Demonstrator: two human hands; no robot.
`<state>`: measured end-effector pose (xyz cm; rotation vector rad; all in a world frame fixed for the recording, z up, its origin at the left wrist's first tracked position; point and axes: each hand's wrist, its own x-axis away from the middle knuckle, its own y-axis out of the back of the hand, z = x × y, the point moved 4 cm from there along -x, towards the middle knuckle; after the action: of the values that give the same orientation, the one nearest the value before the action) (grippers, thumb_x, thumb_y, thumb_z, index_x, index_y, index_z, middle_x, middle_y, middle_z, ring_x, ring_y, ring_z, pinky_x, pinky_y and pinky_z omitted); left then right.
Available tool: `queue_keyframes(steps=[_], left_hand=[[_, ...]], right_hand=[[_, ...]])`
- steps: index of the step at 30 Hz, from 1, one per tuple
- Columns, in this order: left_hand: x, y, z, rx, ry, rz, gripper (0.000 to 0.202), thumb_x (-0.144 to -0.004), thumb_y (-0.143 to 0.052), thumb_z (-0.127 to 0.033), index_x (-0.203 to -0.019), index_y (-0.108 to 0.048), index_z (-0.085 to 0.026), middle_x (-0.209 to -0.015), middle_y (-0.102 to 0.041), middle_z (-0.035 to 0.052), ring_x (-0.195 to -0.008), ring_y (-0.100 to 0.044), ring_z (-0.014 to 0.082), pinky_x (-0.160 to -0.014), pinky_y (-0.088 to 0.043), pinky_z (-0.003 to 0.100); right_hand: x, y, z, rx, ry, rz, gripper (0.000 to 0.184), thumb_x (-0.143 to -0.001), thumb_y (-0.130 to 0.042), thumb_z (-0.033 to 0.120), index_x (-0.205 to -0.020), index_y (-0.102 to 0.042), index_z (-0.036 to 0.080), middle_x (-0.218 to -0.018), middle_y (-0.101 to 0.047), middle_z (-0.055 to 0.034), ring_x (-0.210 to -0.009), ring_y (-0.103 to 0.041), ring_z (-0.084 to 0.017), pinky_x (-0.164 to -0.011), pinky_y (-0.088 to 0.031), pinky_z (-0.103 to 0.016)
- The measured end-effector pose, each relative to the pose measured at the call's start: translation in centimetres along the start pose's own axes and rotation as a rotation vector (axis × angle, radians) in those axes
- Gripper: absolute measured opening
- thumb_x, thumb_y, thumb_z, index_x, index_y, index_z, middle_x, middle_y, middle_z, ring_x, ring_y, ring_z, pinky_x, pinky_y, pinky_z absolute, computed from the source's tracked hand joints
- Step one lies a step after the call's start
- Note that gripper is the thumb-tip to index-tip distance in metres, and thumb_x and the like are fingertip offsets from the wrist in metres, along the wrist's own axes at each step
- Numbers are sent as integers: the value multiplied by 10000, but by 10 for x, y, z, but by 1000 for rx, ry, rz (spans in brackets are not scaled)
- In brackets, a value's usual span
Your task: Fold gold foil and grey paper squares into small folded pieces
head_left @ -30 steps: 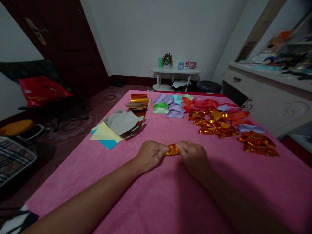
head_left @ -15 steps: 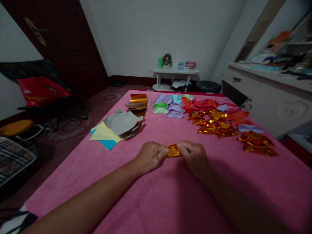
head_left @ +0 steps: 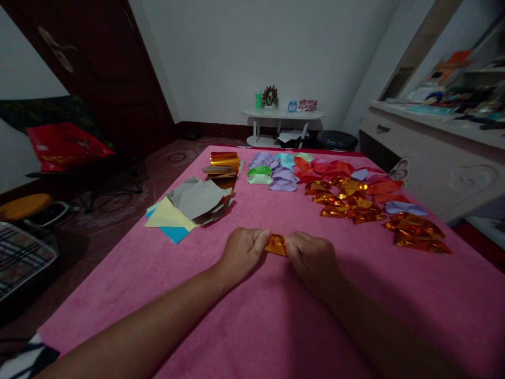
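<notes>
One folded gold foil piece (head_left: 276, 245), clamped at both ends between left hand (head_left: 241, 251) and right hand (head_left: 315, 259). Location: near middle of pink cloth (head_left: 232, 337), well apart from all other paper items. Contact between foil and cloth: cannot tell.

Left hand: thumb and fingers together, pinched on the left end of the foil; thumb uppermost, remaining fingers curled. Right hand: thumb and fingers likewise together, clamped on the right end; knuckles upward. Fingertips beneath the foil: hidden. Between the two grips: a short, creased, shiny span in view.

Left side of cloth, from near to far: blue sheet (head_left: 174, 234), partly under yellow sheet (head_left: 168, 215); next, loose stack of grey sheets (head_left: 201, 199); beyond, gold foil sheets (head_left: 224, 159) with curved edges.

Far middle of cloth: purple folded papers (head_left: 284, 180), just beside bright green folded paper (head_left: 259, 170) and pale green folded paper (head_left: 259, 179); behind, light blue folded paper (head_left: 284, 160).

Right side of cloth: red folded papers (head_left: 335, 168); nearer, cluster of crinkled gold foil shapes (head_left: 351, 212); farther right, separate gold foil pile (head_left: 418, 234).

Background: white side table (head_left: 284, 113) with green cup (head_left: 258, 100) and small potted plant (head_left: 270, 96) on top
</notes>
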<state>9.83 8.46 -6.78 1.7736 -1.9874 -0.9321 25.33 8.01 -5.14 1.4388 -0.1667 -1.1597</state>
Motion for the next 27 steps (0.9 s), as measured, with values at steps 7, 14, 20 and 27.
queue_keyframes(steps=[7,14,20,27], left_hand=[[5,0,-11,-157,-120,9,520,-953,-310,-391,-542,-515,-146,-508,-484,-9,-478,-425,87,-526,-252,235],[3,0,-4,-16,-4,-42,514,-947,-320,-433,-547,-465,-145,-501,-419,-25,-474,-378,79,-499,-226,227],[2,3,-2,59,2,-104,483,-941,-343,-438,-566,-429,-147,-519,-381,-36,-494,-361,75,-499,-221,220],[4,1,-11,2,-80,-52,444,-940,-373,-368,-566,-455,-143,-522,-419,-33,-490,-385,73,-516,-241,224]], right_hand=[[3,0,-2,-64,-14,-10,329,-898,-385,188,-574,-440,183,-542,-463,13,-477,-422,-95,-521,-252,-260],[3,3,-8,-192,-154,-45,344,-925,-379,228,-583,-359,201,-550,-393,30,-480,-392,-94,-520,-258,-258],[0,2,-12,-188,-229,-100,374,-911,-444,257,-553,-356,197,-524,-376,40,-476,-365,-87,-518,-259,-248],[2,6,-8,-60,-162,-130,374,-907,-429,232,-539,-389,183,-500,-394,35,-439,-381,-77,-501,-236,-255]])
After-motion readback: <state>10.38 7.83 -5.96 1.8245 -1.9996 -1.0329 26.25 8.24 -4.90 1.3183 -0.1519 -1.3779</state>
